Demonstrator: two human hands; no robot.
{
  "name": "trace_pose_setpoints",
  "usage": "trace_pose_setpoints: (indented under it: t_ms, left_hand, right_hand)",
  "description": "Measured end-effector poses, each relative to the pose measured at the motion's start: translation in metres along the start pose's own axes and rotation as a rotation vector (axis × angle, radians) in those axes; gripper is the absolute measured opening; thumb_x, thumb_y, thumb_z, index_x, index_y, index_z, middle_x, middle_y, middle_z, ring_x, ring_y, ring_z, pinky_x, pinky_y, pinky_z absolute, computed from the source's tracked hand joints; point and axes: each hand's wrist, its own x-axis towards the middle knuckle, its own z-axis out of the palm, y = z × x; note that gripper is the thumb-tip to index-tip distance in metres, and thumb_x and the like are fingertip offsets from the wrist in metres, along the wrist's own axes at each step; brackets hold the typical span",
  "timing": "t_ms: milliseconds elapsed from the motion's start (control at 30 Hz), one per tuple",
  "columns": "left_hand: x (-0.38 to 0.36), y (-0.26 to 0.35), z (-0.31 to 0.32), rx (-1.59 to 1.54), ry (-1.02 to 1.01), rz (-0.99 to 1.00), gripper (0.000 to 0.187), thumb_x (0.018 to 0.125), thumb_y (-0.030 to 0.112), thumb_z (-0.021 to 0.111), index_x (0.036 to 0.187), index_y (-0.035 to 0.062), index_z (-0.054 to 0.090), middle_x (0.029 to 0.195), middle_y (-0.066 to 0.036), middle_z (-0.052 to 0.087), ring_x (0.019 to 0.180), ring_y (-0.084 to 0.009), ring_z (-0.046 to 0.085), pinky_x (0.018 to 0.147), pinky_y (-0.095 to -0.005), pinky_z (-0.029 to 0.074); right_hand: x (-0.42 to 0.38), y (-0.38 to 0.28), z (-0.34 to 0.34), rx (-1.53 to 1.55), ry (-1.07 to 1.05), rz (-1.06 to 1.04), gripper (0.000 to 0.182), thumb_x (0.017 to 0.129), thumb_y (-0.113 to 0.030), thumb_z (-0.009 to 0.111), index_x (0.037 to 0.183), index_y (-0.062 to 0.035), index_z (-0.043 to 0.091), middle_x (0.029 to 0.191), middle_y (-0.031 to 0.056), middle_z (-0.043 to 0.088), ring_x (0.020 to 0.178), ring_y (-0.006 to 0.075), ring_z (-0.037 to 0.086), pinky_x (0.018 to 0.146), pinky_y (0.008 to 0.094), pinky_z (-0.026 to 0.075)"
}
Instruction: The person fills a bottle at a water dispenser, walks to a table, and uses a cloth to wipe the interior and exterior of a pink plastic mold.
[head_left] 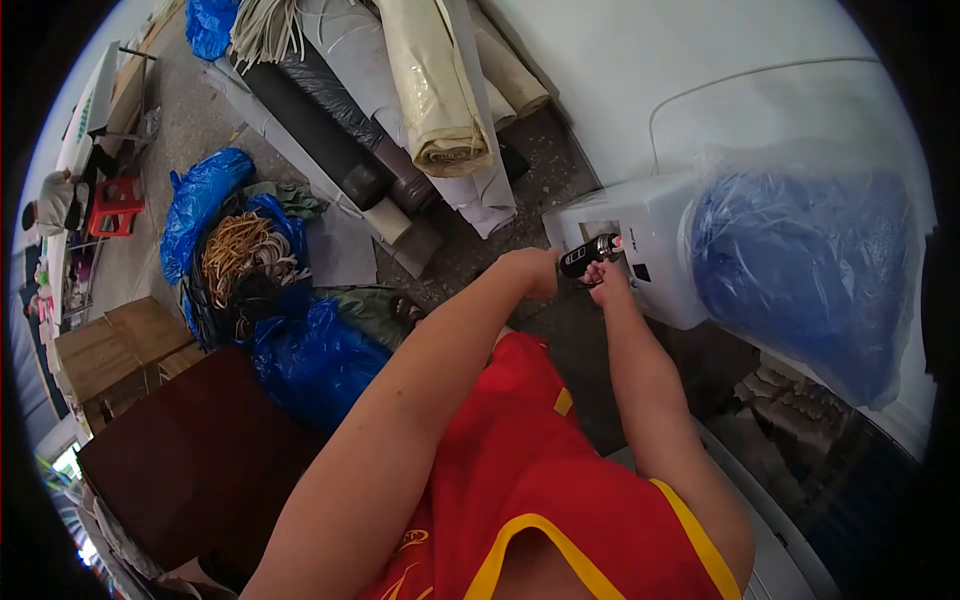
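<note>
A black bottle [577,260] with a silver metal rim lies in front of the white water dispenser [660,215], its rim close to a small red part on the dispenser's face. My left hand [534,272] is closed at the bottle's base end, its fingers partly hidden. Right beside the bottle, my right hand [605,283] has curled fingers close to its side and the dispenser's front. Whether those fingers grip the bottle or another part cannot be made out. A blue water jug [800,270] wrapped in clear plastic sits on the dispenser.
Large rolls of material, including a cream roll [435,90] and a black roll [310,130], lie on the floor. Blue plastic bags [315,350] surround a bundle of tan strips [245,260]. Cardboard boxes [130,345] and a red stool [117,207] near a person [55,205] are at left.
</note>
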Motion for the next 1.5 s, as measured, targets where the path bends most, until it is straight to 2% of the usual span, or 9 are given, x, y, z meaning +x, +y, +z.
trace_pose_setpoints:
  t_ms: [267,333,633,767,867,1000,1133,1367,1500]
  left_hand:
    - [0.046,0.001,0.015,0.057,0.002,-0.047,0.083,0.075,0.013,0.059,0.151,0.0138,0.026,0.121,-0.022,0.062,0.109,-0.0353,0.062,0.087,-0.043,0.051]
    - [0.046,0.02,0.011,0.075,0.022,-0.054,0.071,0.071,0.01,0.06,0.139,0.0123,0.042,0.12,-0.016,0.063,0.112,-0.0335,0.061,0.087,-0.0448,0.052]
    - [0.062,0.019,0.02,0.069,0.044,-0.033,0.055,0.073,0.014,0.06,0.128,0.0094,0.053,0.117,-0.017,0.064,0.111,-0.0357,0.061,0.087,-0.0462,0.052]
    - [0.041,-0.037,0.039,-0.02,0.115,-0.101,0.043,0.078,0.022,0.058,0.12,0.0091,0.058,0.115,-0.019,0.065,0.109,-0.0368,0.061,0.089,-0.047,0.051]
    - [0.007,-0.113,0.073,-0.113,0.227,-0.163,0.042,0.079,0.025,0.06,0.118,0.0092,0.059,0.112,-0.02,0.065,0.105,-0.0387,0.062,0.089,-0.0476,0.05]
    - [-0.072,-0.231,0.121,-0.174,0.262,-0.388,0.042,0.079,0.03,0.062,0.115,0.0079,0.062,0.112,-0.021,0.065,0.106,-0.0394,0.061,0.09,-0.0472,0.049]
    - [-0.185,-0.298,0.164,-0.186,0.36,-0.708,0.043,0.078,0.029,0.064,0.113,0.0038,0.062,0.111,-0.024,0.065,0.106,-0.0393,0.061,0.092,-0.0449,0.049]
    - [-0.27,-0.325,0.267,-0.422,0.355,-0.819,0.043,0.079,0.027,0.068,0.114,0.0032,0.062,0.106,-0.021,0.067,0.099,-0.0347,0.065,0.086,-0.0411,0.051]
    - [-0.247,-0.26,0.261,-0.755,0.366,-0.818,0.043,0.081,0.026,0.069,0.116,0.0031,0.061,0.097,-0.016,0.069,0.088,-0.0273,0.068,0.077,-0.0372,0.053]
  right_hand:
    - [-0.002,0.003,-0.006,0.02,0.008,0.026,0.023,0.1,-0.026,0.05,0.093,-0.0043,0.056,0.085,0.0061,0.063,0.066,0.0178,0.061,0.057,0.0332,0.05]
    - [-0.004,0.005,-0.008,0.047,-0.035,-0.013,0.022,0.1,-0.026,0.05,0.095,-0.0055,0.056,0.086,0.0056,0.063,0.067,0.0175,0.061,0.059,0.0332,0.051]
    - [-0.011,0.007,-0.002,0.044,-0.024,-0.001,0.016,0.099,-0.022,0.051,0.097,-0.0071,0.056,0.089,0.0048,0.064,0.073,0.0179,0.062,0.064,0.035,0.052]
    - [-0.009,0.008,-0.002,0.035,-0.004,0.019,0.014,0.099,-0.02,0.051,0.097,-0.0069,0.056,0.089,0.0058,0.065,0.076,0.0194,0.063,0.068,0.0362,0.052]
    - [-0.017,0.006,0.0,0.035,0.016,0.016,0.017,0.099,-0.021,0.05,0.094,-0.0056,0.056,0.088,0.007,0.065,0.075,0.0199,0.063,0.067,0.0366,0.052]
    - [-0.01,0.004,0.001,0.037,0.02,0.024,0.021,0.1,-0.025,0.051,0.094,-0.0054,0.057,0.087,0.0051,0.064,0.071,0.018,0.062,0.062,0.0342,0.05]
    - [-0.004,0.0,-0.001,-0.005,0.008,0.044,0.02,0.1,-0.025,0.051,0.094,-0.0056,0.057,0.087,0.0053,0.064,0.07,0.0181,0.062,0.062,0.0342,0.05]
    - [-0.001,-0.003,-0.003,-0.021,0.017,0.019,0.02,0.1,-0.023,0.05,0.096,-0.0047,0.057,0.084,0.0059,0.063,0.07,0.0189,0.062,0.06,0.0348,0.05]
    - [0.001,-0.005,-0.004,-0.045,0.015,0.033,0.021,0.1,-0.023,0.049,0.094,-0.004,0.057,0.082,0.006,0.063,0.069,0.019,0.062,0.058,0.0348,0.049]
